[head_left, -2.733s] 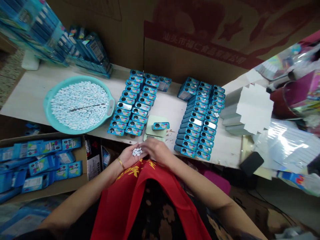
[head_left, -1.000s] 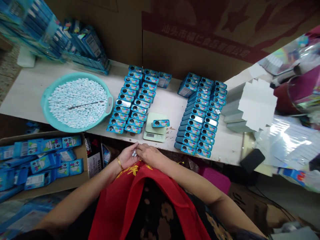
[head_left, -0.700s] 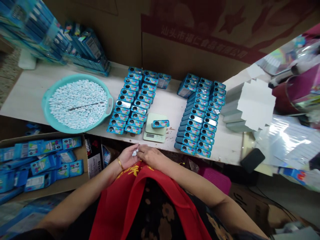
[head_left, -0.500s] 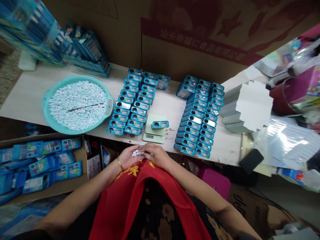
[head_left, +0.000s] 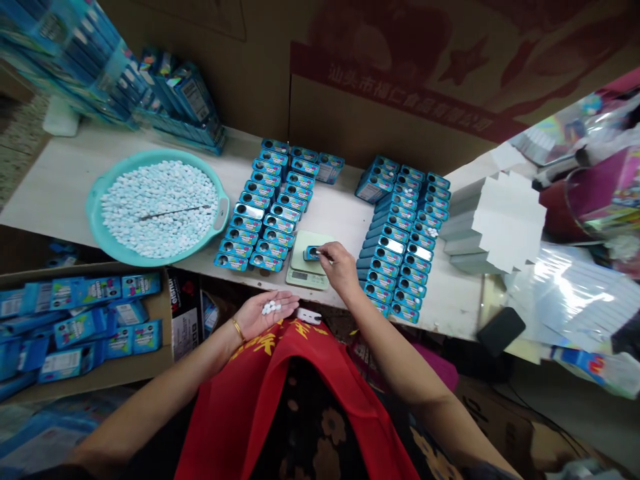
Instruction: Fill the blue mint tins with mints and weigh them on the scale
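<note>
On the scale [head_left: 313,279] sits one blue tin [head_left: 311,253], work on it judged partway. Matching rows stand left of the scale, left tins [head_left: 266,259], and right of it, right tins [head_left: 376,291]; whether any are filled cannot be told. White candies [head_left: 271,307] lie loose in the left hand [head_left: 259,316], short of the scale, with more in the bowl [head_left: 95,217] to its left. Blue tin's long axis: roughly left to right, dark round spot leftward, right end covered. Left hand: palm up, fingers extended, cradling candies. Right hand [head_left: 342,268]: fingertips drawn together over the tin; any candy held, unconfirmed.
</note>
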Tool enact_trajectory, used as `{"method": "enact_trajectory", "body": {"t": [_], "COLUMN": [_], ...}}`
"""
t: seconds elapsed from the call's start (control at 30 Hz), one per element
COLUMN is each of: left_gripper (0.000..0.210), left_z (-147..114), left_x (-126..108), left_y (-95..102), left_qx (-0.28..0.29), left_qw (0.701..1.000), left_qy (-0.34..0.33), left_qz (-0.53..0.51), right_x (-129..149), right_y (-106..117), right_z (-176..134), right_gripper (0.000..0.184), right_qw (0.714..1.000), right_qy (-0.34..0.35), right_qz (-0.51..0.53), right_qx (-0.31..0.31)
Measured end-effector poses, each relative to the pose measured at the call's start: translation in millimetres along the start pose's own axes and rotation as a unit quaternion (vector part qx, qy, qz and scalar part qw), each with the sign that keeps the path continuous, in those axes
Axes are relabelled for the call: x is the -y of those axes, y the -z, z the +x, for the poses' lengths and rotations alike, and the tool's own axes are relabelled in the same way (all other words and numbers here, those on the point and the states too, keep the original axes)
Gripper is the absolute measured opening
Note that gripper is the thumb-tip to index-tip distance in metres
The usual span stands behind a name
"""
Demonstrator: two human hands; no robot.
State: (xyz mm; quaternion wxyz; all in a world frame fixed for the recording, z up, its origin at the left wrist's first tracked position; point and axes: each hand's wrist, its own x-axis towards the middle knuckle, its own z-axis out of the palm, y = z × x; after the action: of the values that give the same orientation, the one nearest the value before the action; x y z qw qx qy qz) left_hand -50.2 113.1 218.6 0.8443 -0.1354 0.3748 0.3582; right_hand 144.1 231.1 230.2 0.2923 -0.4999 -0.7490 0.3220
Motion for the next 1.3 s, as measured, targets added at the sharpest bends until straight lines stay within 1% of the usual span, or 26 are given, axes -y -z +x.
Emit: {"method": "enact_trajectory", "body": {"t": [0.07,0.13,0.2,0.23,0.27,0.3,0.37,0.4,0.43,0.47,0.5,0.57,0.6,0.63,0.67,0.73,0.83,0.9,1.0,1.03,1.07,1.1,1.17,1.2,1.23,1.3], "left_gripper": [0.028,0.027,0.028,0.029,0.03,0.03,0.028,0.027,0.027,0.027,0.029,0.033,0.035,0.036,0.036,0.036,0.036,0.036,0.036,0.036,0.035,0.033,0.03,0.029,0.028,0.029], "left_z": [-0.7,-0.9,-0.6,-0.2,0.3,0.9,2.2,2.7,3.0,3.1,2.9,1.8,1.1,0.5,-0.1,-0.8,-1.0,-1.2,-1.3,-1.2,-0.9,-0.4,0.8,1.4,1.8,2.2], "left_x": [-0.3,-0.8,-1.1,-1.0,-0.9,-0.5,0.4,0.8,1.0,1.0,0.8,0.0,-0.4,-0.6,-0.6,-0.2,0.9,1.2,1.4,1.7,2.1,2.7,4.4,5.2,5.9,6.7], "left_y": [0.6,0.4,-1.2,-2.5,-4.1,-5.6,-8.1,-8.6,-8.5,-8.0,-7.0,-4.9,-4.0,-3.3,-2.8,-2.3,-1.3,-0.7,-1.9,-3.1,-4.4,-5.9,-8.3,-8.8,-8.9,-7.6], "left_qx": [-0.002,-0.005,-0.002,0.004,0.012,0.021,0.038,0.043,0.046,0.046,0.042,0.025,0.018,0.013,0.011,0.012,0.015,0.016,0.024,0.031,0.039,0.048,0.058,0.057,0.054,0.047], "left_qw": [1.0,1.0,1.0,1.0,1.0,1.0,0.999,0.998,0.998,0.998,0.999,1.0,1.0,1.0,1.0,1.0,1.0,1.0,1.0,1.0,0.999,0.999,0.998,0.998,0.998,0.998], "left_qy": [-0.002,-0.005,-0.005,-0.001,0.0,-0.001,-0.008,-0.013,-0.015,-0.012,-0.005,0.002,0.003,0.002,-0.002,-0.004,-0.007,-0.008,-0.006,-0.005,-0.007,-0.01,-0.014,-0.016,-0.017,-0.005], "left_qz": [0.0,-0.001,-0.005,-0.007,-0.012,-0.018,-0.031,-0.035,-0.035,-0.03,-0.022,-0.004,0.004,0.009,0.011,0.014,0.014,0.01,0.001,-0.003,-0.01,-0.016,-0.026,-0.029,-0.031,-0.031], "right_x": [-1.4,2.1,12.3,19.9,28.5,37.7,53.9,59.3,62.0,61.8,58.6,45.3,36.7,27.9,19.7,7.2,0.5,3.0,15.2,21.4,28.4,35.9,50.4,56.4,61.1,66.1], "right_y": [2.9,8.5,11.5,10.6,7.8,3.5,-7.0,-11.3,-14.0,-14.5,-12.7,-4.2,1.0,5.7,9.2,12.0,8.4,5.5,1.4,-1.0,-4.2,-8.4,-18.4,-23.5,-27.9,-33.7], "right_z": [-1.0,-6.3,-16.3,-22.8,-29.9,-37.3,-50.7,-55.8,-59.4,-61.1,-61.0,-55.3,-50.3,-44.3,-38.0,-26.4,-18.0,-20.7,-34.4,-40.1,-45.7,-50.6,-57.7,-59.6,-60.7,-61.4], "right_gripper": [0.02,0.024,0.025,0.024,0.023,0.022,0.02,0.019,0.018,0.019,0.02,0.022,0.024,0.025,0.026,0.028,0.031,0.032,0.03,0.028,0.027,0.025,0.025,0.026,0.026,0.023], "right_qw": [1.0,0.999,0.998,0.997,0.993,0.985,0.958,0.946,0.942,0.946,0.955,0.974,0.978,0.98,0.98,0.977,0.976,0.982,0.991,0.991,0.989,0.982,0.957,0.944,0.933,0.92], "right_qy": [0.012,0.022,0.039,0.056,0.081,0.112,0.165,0.177,0.176,0.162,0.139,0.087,0.065,0.047,0.035,0.025,0.047,0.066,0.07,0.077,0.092,0.116,0.164,0.178,0.185,0.194], "right_qz": [-0.024,-0.039,-0.052,-0.057,-0.059,-0.064,-0.087,-0.104,-0.124,-0.142,-0.155,-0.171,-0.178,-0.185,-0.193,-0.206,-0.193,-0.158,-0.103,-0.088,-0.076,-0.068,-0.078,-0.095,-0.115,-0.145], "right_qx": [0.009,0.004,0.003,0.021,0.059,0.111,0.218,0.25,0.258,0.243,0.21,0.121,0.082,0.056,0.043,0.055,0.091,0.08,0.048,0.06,0.089,0.133,0.227,0.263,0.286,0.308]}}
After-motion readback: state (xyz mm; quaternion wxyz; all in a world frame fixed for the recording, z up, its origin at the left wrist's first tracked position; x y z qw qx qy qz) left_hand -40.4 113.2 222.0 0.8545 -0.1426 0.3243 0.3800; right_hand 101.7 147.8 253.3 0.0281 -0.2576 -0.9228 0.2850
